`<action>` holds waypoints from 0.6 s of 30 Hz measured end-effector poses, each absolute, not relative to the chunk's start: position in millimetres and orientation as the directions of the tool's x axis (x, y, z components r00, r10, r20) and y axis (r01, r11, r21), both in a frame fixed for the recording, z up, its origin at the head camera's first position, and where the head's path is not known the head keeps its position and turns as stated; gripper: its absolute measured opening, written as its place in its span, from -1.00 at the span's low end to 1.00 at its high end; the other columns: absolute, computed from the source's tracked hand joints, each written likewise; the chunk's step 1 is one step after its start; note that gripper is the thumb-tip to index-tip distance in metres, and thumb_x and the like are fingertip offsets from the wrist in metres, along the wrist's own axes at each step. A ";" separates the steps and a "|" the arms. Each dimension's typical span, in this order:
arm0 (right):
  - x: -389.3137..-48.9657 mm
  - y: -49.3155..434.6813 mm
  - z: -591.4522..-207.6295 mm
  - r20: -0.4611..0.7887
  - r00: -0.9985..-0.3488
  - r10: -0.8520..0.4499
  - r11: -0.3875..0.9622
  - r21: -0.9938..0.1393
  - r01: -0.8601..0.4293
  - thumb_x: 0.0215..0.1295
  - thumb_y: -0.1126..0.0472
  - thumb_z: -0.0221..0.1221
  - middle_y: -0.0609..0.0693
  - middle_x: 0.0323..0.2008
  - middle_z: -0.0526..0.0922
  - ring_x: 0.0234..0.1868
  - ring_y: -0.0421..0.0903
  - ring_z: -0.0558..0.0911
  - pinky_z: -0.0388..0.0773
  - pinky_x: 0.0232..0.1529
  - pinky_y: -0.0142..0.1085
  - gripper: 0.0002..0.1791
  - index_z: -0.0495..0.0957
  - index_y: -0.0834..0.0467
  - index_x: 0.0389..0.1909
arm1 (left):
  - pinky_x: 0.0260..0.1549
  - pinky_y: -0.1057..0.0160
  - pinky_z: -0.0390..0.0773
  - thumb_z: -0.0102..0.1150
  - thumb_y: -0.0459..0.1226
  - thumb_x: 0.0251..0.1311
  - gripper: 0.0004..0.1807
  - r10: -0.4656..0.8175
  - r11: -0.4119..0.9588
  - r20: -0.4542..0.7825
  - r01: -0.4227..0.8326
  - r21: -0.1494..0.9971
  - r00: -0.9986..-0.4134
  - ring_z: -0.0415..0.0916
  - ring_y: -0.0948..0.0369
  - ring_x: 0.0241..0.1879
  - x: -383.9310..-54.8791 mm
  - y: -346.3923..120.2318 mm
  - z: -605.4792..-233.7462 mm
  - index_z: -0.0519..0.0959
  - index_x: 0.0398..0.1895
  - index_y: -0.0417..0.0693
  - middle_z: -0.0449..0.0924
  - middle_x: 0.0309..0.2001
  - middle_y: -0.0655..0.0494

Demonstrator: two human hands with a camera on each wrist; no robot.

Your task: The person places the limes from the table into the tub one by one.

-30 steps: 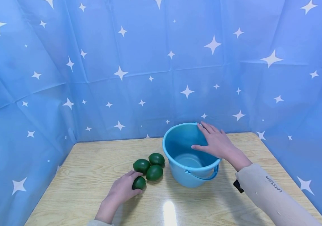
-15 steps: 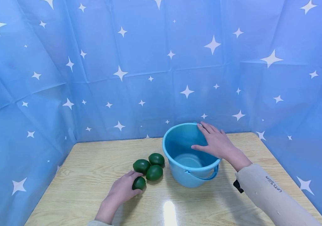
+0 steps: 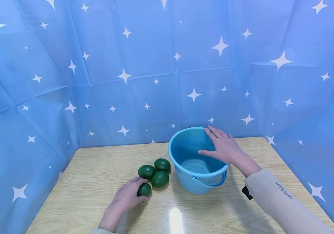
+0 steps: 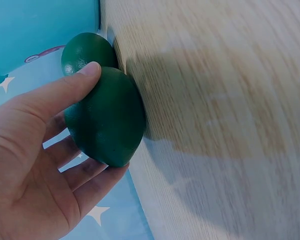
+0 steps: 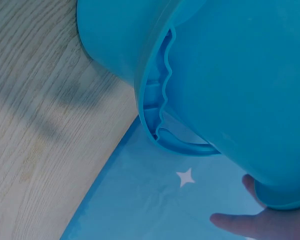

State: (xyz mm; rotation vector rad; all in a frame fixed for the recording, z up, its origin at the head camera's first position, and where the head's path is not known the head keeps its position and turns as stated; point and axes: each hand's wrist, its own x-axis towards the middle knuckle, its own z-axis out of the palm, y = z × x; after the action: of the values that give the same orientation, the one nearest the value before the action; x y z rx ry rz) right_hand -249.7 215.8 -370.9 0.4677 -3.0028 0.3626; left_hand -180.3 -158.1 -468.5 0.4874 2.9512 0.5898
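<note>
Background: blue cloth (image 3: 155, 45) with white four-pointed stars, hung behind and at both sides of a wood-grain surface (image 3: 96, 182).
Left hand (image 3: 126, 195): clamped on one green fruit (image 4: 107, 122); thumb at one side, other fingers at the opposite side, as the left wrist view shows.
Position of held item: low at the surface, on the near side of the group and left of the bucket (image 3: 188, 184).
Right hand (image 3: 225, 148): fingers spread apart and extended, resting at the right side of the bucket rim; thumb above the interior.
Loose fruits: three, green, grouped just beyond the held one; rear left fruit (image 3: 147, 172), rear right fruit (image 3: 162, 164), front fruit (image 3: 160, 179).
Contact, held item to front fruit: cannot be told from these views.
Bucket: blue, standing on the surface, mouth up, just right of the fruits; interior floor visible.
Handle (image 3: 213, 185): blue, hanging down at the bucket's near right side.
Right sleeve (image 3: 284, 200): light, with dark lettering; black piece (image 3: 247, 193) beneath the cuff.
Reflection (image 3: 176, 221): bright patch on the surface, near edge of the head view.
</note>
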 end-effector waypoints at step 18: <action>-249.1 215.8 -370.6 0.117 -0.951 -0.287 0.925 -0.223 -0.307 0.21 -0.40 0.18 0.24 0.56 0.04 0.52 0.36 0.10 0.06 0.36 0.49 0.10 0.04 0.16 0.57 | 0.07 -0.23 0.58 0.50 -0.14 0.04 -0.42 0.330 0.871 -0.015 0.298 0.389 -0.944 0.51 -0.14 0.23 -177.2 -156.5 -467.4 0.57 0.18 0.03 0.51 0.29 -0.15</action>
State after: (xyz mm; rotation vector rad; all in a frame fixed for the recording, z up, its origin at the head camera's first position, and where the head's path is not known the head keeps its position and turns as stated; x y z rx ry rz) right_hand -249.1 215.8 -370.6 0.4644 -3.0011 0.3675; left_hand -177.2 -156.5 -467.4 0.4973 2.9607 0.5965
